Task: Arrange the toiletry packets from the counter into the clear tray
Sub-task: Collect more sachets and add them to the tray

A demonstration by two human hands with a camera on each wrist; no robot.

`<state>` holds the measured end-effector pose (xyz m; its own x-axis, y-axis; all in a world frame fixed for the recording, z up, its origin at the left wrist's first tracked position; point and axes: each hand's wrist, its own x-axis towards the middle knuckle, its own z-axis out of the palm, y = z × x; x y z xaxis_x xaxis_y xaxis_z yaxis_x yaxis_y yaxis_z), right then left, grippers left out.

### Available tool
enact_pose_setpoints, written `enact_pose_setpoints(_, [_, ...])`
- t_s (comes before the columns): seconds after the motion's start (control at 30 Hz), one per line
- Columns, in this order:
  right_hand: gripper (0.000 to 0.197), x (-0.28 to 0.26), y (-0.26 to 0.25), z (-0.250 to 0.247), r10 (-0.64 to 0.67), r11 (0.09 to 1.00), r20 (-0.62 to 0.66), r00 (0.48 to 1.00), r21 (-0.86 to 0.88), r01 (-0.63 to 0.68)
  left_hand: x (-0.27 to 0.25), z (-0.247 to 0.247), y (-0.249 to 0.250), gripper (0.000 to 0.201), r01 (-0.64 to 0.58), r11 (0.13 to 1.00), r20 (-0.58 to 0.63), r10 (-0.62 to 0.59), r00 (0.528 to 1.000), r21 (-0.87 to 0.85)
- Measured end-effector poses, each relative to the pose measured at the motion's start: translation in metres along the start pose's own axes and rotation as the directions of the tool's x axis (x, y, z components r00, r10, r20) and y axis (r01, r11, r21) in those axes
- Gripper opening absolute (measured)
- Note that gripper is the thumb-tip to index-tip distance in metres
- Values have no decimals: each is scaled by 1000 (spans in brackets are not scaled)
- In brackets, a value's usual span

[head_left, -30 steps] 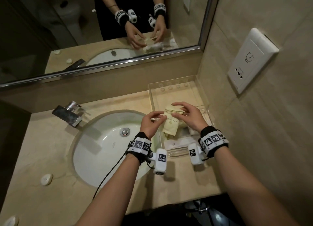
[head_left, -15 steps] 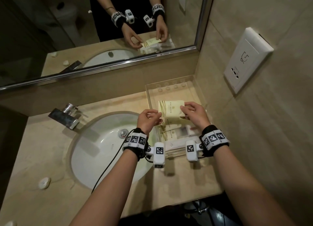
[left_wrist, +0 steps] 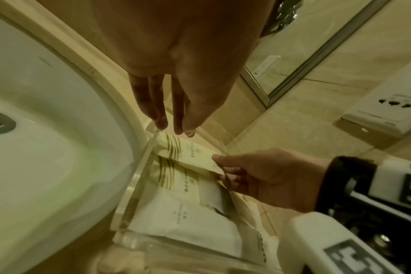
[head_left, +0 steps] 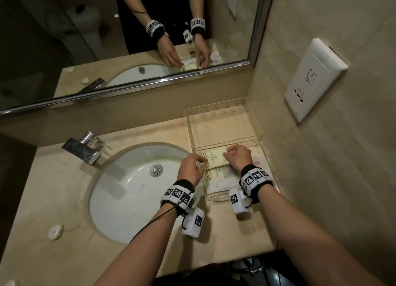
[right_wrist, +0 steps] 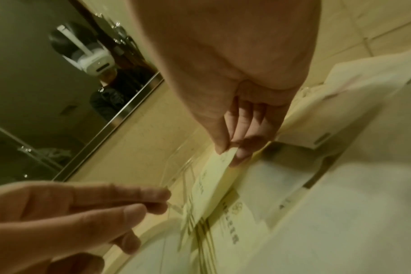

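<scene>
The clear tray (head_left: 222, 112) stands at the counter's back right corner, and its far compartment holds nothing. My right hand (head_left: 230, 151) pinches the right end of a yellow packet (head_left: 214, 158) low in the near compartment; the pinch (right_wrist: 230, 152) shows between thumb and fingers. My left hand (head_left: 200, 160) is at the packet's left end with straight fingers (left_wrist: 174, 128), their tips just over the packet (left_wrist: 190, 153). Under it lie a second yellow packet (head_left: 218, 173) and a white packet (head_left: 218, 185).
The white sink basin (head_left: 132, 191) lies just left of the tray, with a chrome faucet (head_left: 82, 148) behind it. A small white soap (head_left: 55, 232) sits on the counter's left. A wall socket (head_left: 312, 80) is on the tiled wall right of the tray.
The yellow packet, held up over the tray by both hands, has come down into the near compartment. My left fingers have straightened off its left end.
</scene>
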<state>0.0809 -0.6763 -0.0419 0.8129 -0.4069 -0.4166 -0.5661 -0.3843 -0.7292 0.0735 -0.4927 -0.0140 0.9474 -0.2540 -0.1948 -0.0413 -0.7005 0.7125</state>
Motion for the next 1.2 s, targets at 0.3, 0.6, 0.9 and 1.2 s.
enact_pose_setpoints(0.3, [30,-6,1,1,-99,965,-69,993,-252,78,1,9,-12,29,-89,973,164,54,985,213])
enact_pose_setpoints(0.6, [23,-4,4,6,-118,970,-56,991,-220,103,-6,13,-4,41,-144,892,283,19,959,429])
enact_pose_setpoints(0.9, [13,-8,6,-2,-135,982,-60,989,-139,126,-2,10,-1,44,-141,887,295,6,955,439])
enact_pose_setpoints(1.2, [10,-30,-18,-6,-230,972,-201,952,-5,233,-11,-25,-10,24,-38,987,81,26,996,154])
